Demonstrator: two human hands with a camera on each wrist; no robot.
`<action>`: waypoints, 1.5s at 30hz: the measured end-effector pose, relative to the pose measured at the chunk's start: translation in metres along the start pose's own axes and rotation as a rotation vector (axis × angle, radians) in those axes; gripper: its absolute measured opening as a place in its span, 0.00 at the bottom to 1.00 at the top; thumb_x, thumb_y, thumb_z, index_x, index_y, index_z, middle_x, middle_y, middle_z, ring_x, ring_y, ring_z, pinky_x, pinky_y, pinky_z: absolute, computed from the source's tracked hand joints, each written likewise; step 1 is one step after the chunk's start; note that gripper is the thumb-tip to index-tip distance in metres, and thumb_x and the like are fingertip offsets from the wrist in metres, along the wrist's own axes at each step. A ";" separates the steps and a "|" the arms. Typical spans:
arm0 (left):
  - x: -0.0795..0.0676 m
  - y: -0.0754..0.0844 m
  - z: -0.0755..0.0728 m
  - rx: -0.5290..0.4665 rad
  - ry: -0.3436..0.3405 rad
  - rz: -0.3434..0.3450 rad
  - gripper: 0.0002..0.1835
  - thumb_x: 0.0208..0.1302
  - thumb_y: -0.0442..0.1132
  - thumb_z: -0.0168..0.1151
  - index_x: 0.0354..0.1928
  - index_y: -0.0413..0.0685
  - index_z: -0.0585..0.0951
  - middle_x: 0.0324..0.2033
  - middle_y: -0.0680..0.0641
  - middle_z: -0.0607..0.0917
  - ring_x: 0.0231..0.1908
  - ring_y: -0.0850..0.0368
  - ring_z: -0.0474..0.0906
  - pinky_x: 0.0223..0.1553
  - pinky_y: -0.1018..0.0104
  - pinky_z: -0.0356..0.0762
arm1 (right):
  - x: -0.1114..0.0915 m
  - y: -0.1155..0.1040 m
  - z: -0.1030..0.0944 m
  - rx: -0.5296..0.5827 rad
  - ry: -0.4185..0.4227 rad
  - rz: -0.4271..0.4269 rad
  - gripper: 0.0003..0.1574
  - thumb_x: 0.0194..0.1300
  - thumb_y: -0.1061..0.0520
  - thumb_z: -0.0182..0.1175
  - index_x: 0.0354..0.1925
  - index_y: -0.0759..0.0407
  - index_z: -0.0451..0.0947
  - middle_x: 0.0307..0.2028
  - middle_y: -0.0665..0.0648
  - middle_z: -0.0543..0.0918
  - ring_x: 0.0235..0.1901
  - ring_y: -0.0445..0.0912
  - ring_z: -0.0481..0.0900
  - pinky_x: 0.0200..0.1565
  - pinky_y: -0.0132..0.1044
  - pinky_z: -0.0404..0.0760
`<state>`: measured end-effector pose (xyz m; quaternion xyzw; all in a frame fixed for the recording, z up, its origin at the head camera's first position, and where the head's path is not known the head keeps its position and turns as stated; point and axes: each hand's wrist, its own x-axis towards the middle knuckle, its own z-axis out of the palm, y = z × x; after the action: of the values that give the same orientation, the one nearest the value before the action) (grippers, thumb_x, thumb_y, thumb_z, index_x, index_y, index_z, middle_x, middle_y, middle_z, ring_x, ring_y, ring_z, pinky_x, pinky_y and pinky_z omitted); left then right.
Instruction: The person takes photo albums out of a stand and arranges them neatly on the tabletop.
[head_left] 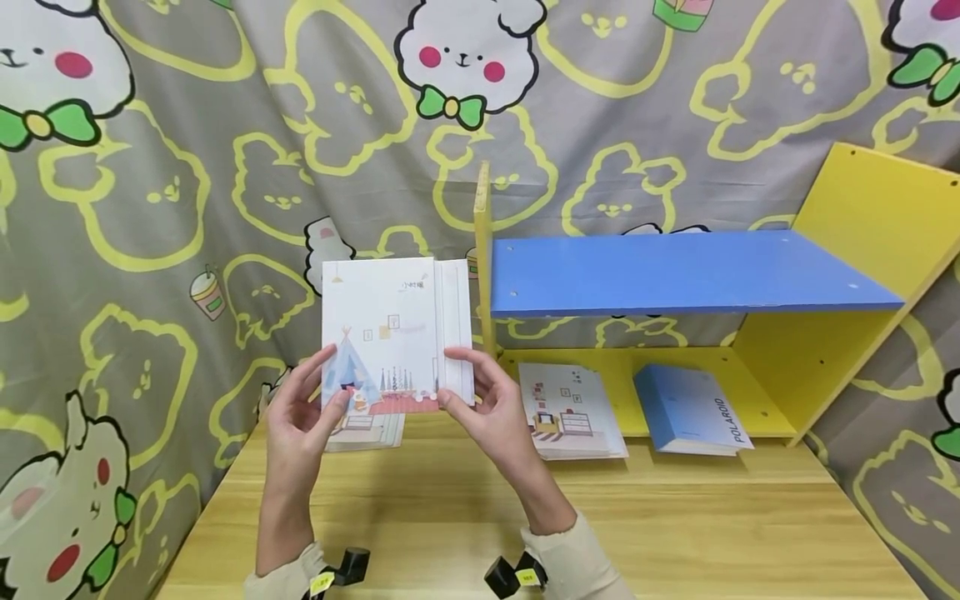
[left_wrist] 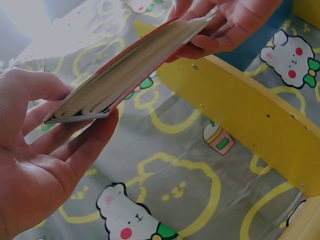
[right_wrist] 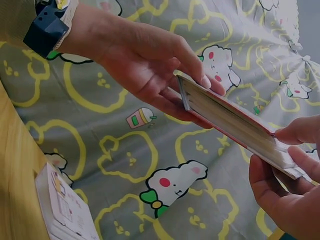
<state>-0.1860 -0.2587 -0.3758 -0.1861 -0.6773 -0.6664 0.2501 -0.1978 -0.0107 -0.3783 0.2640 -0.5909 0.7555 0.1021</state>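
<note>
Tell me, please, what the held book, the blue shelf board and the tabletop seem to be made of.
Held book: paper, from layered page edges; smooth printed cover, likely card.
Blue shelf board: perhaps painted wood, judging by its even, smooth colour.
Tabletop: wood or wood-look laminate, slightly glossy, with visible grain.

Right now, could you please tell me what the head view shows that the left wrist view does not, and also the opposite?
Only the head view: the tent drawing on the cover of the held book, the blue book lettered POLAROID, and the room-drawing book to its left.

Only the left wrist view: the page edges of the held book, visible between its covers.

Both: the held book, the left hand gripping one side, the right hand gripping the other, a yellow shelf panel and the patterned cloth.
</note>
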 end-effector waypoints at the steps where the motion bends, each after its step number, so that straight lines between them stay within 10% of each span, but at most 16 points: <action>1: 0.001 -0.001 -0.001 -0.002 -0.004 0.000 0.30 0.67 0.20 0.60 0.71 0.39 0.73 0.62 0.39 0.80 0.44 0.52 0.84 0.40 0.71 0.85 | 0.000 0.001 0.000 0.001 0.003 0.004 0.30 0.67 0.70 0.64 0.66 0.62 0.73 0.62 0.62 0.78 0.56 0.55 0.80 0.51 0.44 0.86; 45: 0.001 -0.059 -0.013 -0.014 -0.123 -0.186 0.29 0.71 0.24 0.58 0.73 0.35 0.68 0.72 0.36 0.65 0.59 0.57 0.74 0.56 0.74 0.78 | -0.009 0.068 0.005 -0.029 0.134 0.180 0.39 0.60 0.70 0.70 0.69 0.61 0.72 0.62 0.65 0.77 0.59 0.57 0.78 0.58 0.36 0.81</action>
<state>-0.2205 -0.2744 -0.4230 -0.1649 -0.7011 -0.6786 0.1439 -0.2207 -0.0333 -0.4386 0.1576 -0.6149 0.7689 0.0769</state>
